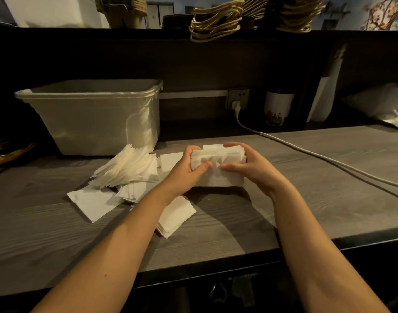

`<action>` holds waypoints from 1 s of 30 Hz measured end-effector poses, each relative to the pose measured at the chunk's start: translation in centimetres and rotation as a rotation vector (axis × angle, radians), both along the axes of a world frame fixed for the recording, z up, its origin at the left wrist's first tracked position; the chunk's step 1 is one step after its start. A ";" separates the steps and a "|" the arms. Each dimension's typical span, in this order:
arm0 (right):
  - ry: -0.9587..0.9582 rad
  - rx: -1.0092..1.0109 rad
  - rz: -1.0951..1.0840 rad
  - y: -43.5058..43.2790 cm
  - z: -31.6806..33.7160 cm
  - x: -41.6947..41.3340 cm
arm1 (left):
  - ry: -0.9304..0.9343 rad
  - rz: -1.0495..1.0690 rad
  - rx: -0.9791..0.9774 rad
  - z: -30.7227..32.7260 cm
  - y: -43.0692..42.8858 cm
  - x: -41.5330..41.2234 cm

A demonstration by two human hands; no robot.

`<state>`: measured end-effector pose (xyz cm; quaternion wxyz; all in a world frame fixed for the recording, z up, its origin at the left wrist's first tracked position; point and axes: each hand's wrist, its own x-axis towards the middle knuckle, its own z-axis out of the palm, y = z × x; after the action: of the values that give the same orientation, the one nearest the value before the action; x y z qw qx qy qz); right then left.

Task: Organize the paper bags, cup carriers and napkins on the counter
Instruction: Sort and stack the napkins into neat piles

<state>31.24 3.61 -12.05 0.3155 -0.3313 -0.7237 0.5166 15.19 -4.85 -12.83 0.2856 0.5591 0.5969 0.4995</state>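
Both hands are clamped on a thick stack of white paper napkins [218, 164]: left hand [189, 170] is curled round its left end, right hand [250, 164] round its right end, thumbs pressed on the near face. Stack is held just above the grey wood-grain counter [329, 177]. Loose white napkins [128, 170] are scattered to the left, before a translucent plastic bin [91, 114].

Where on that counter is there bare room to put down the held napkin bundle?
The counter is bare to the right of the right hand, between the white cable and the front edge. Another bare strip lies at front left, before the loose napkins. It is crowded between the plastic bin and the left hand, where those napkins sprawl.
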 end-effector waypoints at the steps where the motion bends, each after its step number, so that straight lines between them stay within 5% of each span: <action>1: -0.036 0.008 -0.003 -0.1 -0.2 0.3 | 0.014 -0.019 -0.008 -0.1 0.0 0.0; 6: -0.103 0.129 0.004 -0.7 -0.8 1.0 | 0.075 -0.072 -0.021 -0.7 -0.3 -0.1; 24: -0.243 0.083 -0.050 -0.4 -1.3 1.1 | 0.025 -0.025 -0.020 -1.4 0.5 -0.4; 30: -0.164 0.106 -0.055 -0.5 -1.2 1.2 | 0.073 0.013 0.014 -1.5 0.7 -0.4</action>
<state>32.41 3.16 -13.29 0.2862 -0.3751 -0.7641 0.4398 14.84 -4.14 -14.32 0.2567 0.5751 0.6071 0.4846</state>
